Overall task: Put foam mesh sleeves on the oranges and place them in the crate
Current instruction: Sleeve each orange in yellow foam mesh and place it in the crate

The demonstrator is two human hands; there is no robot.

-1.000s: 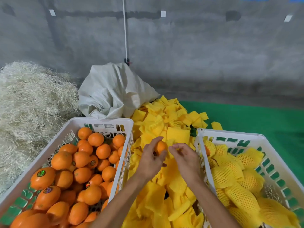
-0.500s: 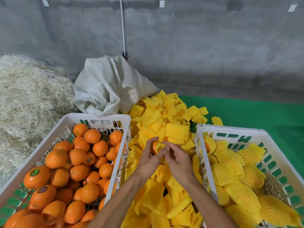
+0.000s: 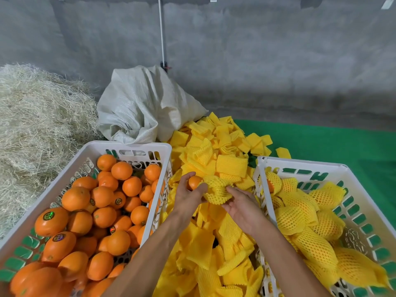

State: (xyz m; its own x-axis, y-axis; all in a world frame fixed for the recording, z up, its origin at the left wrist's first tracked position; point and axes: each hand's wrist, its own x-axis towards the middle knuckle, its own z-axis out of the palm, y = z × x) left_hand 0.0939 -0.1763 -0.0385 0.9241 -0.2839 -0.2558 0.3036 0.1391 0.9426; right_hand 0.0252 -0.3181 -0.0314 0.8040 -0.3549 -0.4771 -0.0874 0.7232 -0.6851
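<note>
- Orange [image 3: 194, 182]: sitting in the left hand [image 3: 188, 197], fingers curling round it, above the yellow sleeve pile [image 3: 214, 243] (between the two crates).
- Foam mesh sleeve [image 3: 216, 189]: touching the orange, stretching across to the right hand [image 3: 244, 211], whose fingers are pinching its lower edge.
- Right crate [image 3: 300, 162]: holding sleeved oranges [image 3: 300, 219].
- Left crate [image 3: 128, 146]: holding bare oranges [image 3: 102, 211].

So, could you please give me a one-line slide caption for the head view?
Left hand holds small orange while right hand stretches yellow foam mesh sleeve over it.
</note>
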